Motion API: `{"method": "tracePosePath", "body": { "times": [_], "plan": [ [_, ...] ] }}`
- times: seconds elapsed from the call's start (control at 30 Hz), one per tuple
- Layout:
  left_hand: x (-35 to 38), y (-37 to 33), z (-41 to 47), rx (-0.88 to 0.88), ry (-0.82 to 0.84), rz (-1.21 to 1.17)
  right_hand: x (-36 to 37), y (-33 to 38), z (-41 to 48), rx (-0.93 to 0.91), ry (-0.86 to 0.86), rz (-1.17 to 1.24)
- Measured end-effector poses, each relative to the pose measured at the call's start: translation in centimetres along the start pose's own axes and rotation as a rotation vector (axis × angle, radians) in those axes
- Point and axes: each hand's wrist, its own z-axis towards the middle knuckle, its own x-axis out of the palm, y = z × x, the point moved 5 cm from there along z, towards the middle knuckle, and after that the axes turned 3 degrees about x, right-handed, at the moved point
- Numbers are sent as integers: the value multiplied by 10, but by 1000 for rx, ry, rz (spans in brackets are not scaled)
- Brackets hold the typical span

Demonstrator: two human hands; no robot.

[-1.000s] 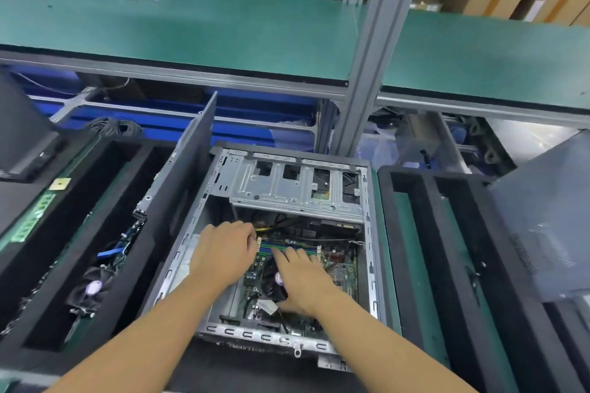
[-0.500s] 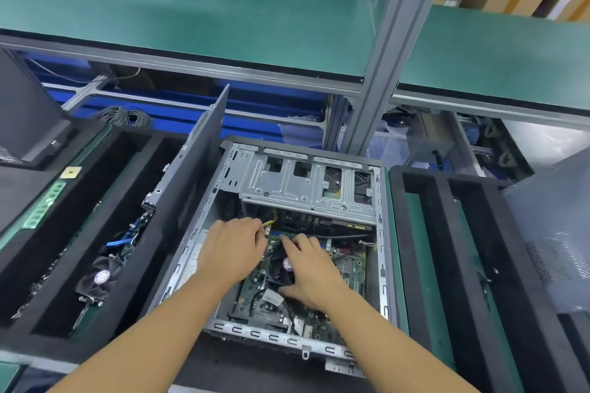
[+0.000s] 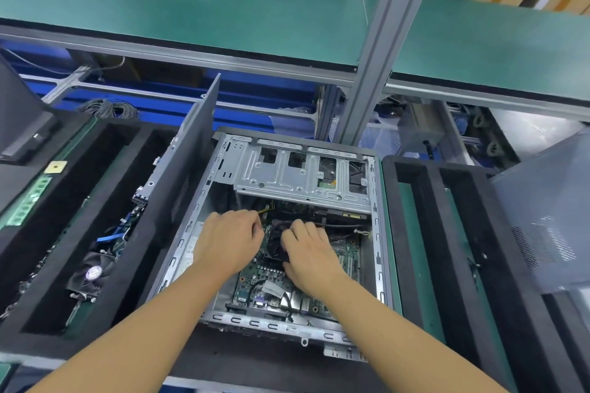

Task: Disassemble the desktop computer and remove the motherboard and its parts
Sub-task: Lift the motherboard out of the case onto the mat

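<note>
An open desktop case (image 3: 287,325) lies on its side in front of me. Its green motherboard (image 3: 255,284) is inside, below a metal drive cage (image 3: 297,175). A black CPU cooler (image 3: 275,246) sits on the board between my hands. My left hand (image 3: 230,242) is at the cooler's left side with its fingers curled in against it; the fingertips are hidden. My right hand (image 3: 309,252) grips the cooler's right and far edge with bent fingers. Black and yellow cables run under the cage just beyond my hands.
A grey side panel (image 3: 194,150) leans upright against the case's left wall. The black foam tray (image 3: 19,265) on the left holds a fan (image 3: 91,271), cables and a RAM stick (image 3: 28,201). Another foam tray (image 3: 412,233) and a perforated panel (image 3: 549,217) stand right. An aluminium post (image 3: 376,57) rises behind.
Both hands have moved off the RAM slots and drawn together onto the black cooler. The right hand's fingers went from flat to curled over it. The view has tilted slightly.
</note>
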Motion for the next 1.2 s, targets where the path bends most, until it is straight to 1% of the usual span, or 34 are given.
{"method": "tracePosePath", "body": {
  "times": [0.13,0.3,0.4,0.6,0.63,0.67,0.73,0.77,0.8,0.87,0.93,1.07,1.13,1.2],
  "plan": [
    [1,-2,1,2,45,72,7,3,-11,-45,248,43],
    [8,-6,0,28,135,248,21,2,-24,-78,393,-71],
    [7,-5,0,26,131,238,33,1,-31,-89,531,-106],
    [0,-8,-1,49,111,175,42,5,-28,-141,609,-76],
    [-2,-11,-2,89,112,182,44,4,-27,-143,623,-63],
    [-3,-16,-4,175,108,207,44,3,-27,-140,631,-43],
    [-3,-34,-14,448,126,284,45,1,-27,-129,638,-3],
    [0,-42,-22,575,180,318,45,0,-28,-123,641,5],
    [6,-47,-28,657,268,363,46,-2,-29,-116,644,7],
    [18,-52,-37,683,457,476,46,-3,-31,-103,650,9],
    [22,-55,-40,623,591,479,47,-3,-31,-93,650,8],
    [21,-58,-40,442,881,174,42,0,-29,-98,611,-17],
    [18,-57,-39,393,936,97,38,4,-28,-107,592,-38],
    [14,-55,-40,338,982,112,36,8,-26,-122,599,-66]
  ]
}}
